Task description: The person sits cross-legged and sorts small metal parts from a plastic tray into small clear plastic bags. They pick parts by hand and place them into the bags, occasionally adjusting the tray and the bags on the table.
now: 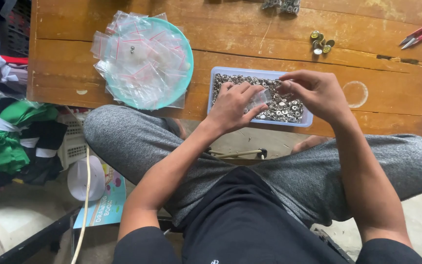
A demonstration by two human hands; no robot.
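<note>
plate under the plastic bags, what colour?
Turquoise plate, seen best in the head view.

From my seat the view is evenly lit by soft daylight, bright on the wooden table [74, 58] and dimmer toward the near left floor. Shadows are faint and short under the hands. The heap of clear plastic bags [140, 54] gives off pale glare, and the small metal pieces in the tray [216, 73] glint. I see slight softness overall, and the table edges bow a little toward the corners.
</note>
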